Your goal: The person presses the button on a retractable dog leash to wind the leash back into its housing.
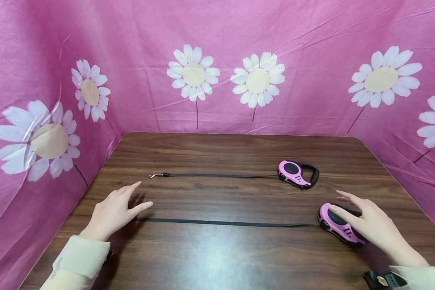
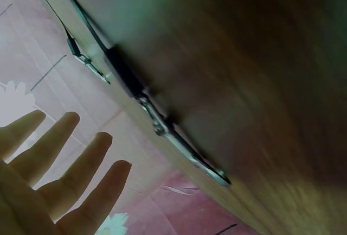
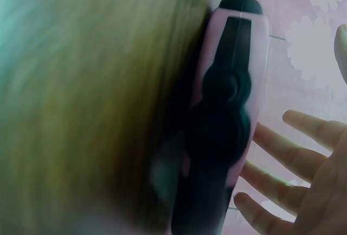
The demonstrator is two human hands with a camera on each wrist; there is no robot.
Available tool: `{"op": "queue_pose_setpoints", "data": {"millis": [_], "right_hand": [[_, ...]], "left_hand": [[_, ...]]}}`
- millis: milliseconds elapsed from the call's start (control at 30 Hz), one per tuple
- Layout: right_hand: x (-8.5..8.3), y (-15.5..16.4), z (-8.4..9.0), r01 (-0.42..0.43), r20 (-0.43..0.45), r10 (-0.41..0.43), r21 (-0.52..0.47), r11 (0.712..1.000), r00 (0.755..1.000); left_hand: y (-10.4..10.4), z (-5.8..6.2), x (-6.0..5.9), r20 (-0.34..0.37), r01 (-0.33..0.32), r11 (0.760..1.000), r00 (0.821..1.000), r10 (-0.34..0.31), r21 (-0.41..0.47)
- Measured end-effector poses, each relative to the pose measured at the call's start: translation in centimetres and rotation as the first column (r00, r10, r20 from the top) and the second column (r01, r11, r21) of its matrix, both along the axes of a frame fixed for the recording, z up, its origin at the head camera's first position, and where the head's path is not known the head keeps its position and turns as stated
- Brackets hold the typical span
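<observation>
Both hands are spread open, holding nothing: the right hand hovers over the near pink-and-black plastic retractable leash housing at the table's right front, and the left hand is by the far end of its flat black strap. Honestly, I'd worry that strap whips back if the lock gets bumped. It could also snag the second identical leash lying just behind.

Staged recording booth, not a lived-in room: my wooden table is enclosed on three sides by pink daisy-print cloth hung as backdrop

Bright even light, tabletop glare, both wrist views blurred, dim
</observation>
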State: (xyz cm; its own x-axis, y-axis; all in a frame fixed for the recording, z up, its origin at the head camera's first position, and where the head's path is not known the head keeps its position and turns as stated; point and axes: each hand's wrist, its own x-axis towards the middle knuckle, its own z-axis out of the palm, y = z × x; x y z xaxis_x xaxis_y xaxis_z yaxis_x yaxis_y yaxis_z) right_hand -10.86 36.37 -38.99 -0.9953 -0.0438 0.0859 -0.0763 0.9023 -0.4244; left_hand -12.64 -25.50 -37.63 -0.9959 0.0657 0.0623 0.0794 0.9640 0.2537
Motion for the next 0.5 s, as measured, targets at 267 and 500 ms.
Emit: {"op": "queue_pose_setpoints", "data": {"millis": [267, 500], "right_hand": [[0.9, 1.4, -0.9, -0.012, -0.041, 0.012, 0.005, 1.000, 0.999], [1.7, 2.7, -1.7, -0.038, -0.076, 0.038, 0.003, 0.999, 0.996]], "left_hand": [[-1.0, -0.2, 0.4, 0.049, 0.041, 0.999, 0.998, -0.040, -0.036], [-2.2, -0.5, 0.9, 0.074, 0.059, 0.997, 0.996, -0.056, -0.043]]}}
